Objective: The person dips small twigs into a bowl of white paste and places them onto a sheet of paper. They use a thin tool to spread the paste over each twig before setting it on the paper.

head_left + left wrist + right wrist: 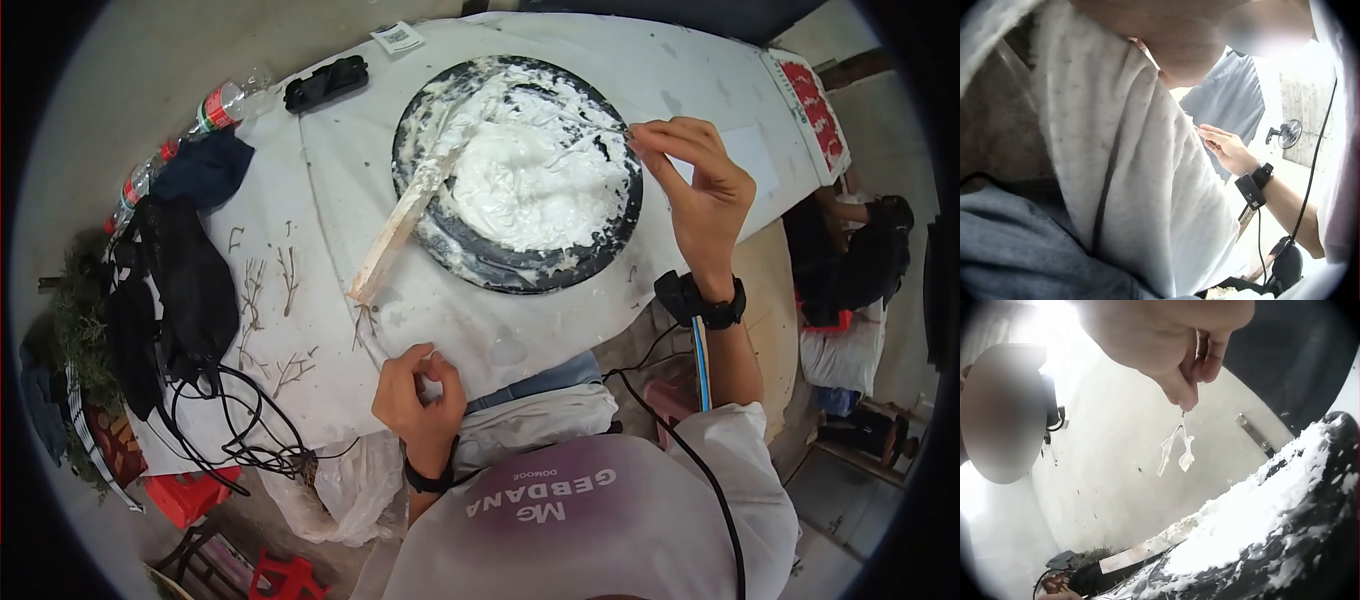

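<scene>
My right hand (705, 180) pinches a small forked twig (1180, 434) by its end, between thumb and fingertips. White paste coats the twig's two prongs, which hang downward in the right wrist view. Below lies a round black plate (475, 268) heaped with thick white paste (530, 185). A flat wooden stick (385, 255), smeared with paste at its upper end, leans over the plate's left rim. At the table's near edge my left hand (415, 395) rests with loosely curled fingers and nothing visible in it; a bare twig (366, 322) lies just beyond it.
Several bare twigs (289, 280) lie on the white-covered table (340, 190), left of the plate. Farther left are a black bag (195, 285), tangled black cables (245, 425) and plastic bottles (222, 105). A black case (327, 84) sits at the back; a red-and-white box (808, 115) stands far right.
</scene>
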Demonstrator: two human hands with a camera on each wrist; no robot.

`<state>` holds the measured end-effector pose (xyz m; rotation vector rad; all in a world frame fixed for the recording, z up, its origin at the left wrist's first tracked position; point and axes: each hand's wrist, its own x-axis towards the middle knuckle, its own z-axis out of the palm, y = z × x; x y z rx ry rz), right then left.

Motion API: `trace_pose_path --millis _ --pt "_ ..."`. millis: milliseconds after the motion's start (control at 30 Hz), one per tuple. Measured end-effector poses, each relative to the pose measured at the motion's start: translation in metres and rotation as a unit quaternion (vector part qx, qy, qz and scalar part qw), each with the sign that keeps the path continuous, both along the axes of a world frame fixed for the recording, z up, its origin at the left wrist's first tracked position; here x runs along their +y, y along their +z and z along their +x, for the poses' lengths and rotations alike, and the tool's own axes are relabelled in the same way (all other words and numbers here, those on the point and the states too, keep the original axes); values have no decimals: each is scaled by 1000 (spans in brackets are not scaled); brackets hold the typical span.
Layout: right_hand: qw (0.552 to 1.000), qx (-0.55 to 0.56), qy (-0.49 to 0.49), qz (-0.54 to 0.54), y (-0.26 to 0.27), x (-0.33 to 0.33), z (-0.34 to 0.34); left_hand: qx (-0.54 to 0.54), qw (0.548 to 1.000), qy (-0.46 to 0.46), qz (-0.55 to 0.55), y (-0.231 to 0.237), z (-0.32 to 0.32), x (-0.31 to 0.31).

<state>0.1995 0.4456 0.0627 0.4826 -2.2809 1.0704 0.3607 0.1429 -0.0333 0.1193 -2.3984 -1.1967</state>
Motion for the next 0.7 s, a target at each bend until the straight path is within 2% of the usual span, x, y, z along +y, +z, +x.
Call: trace_pose_path --millis 100,267,400,500,700 --pt "995 -55 11 -88 -2 4 2 -1 1000 4 -1 0 -1 0" --pt "988 -87 19 -129 -5 9 -4 -3 1000 1 1 -1 0 0" --pt "990 -100 29 -97 0 4 -19 2 1000 5 6 -1 -1 0" --pt "996 -75 51 21 13 -2 -41 -1 1000 9 13 -1 -1 0" --pt "986 -64 111 106 24 -32 -67 20 1000 2 5 -1 -3 -2"
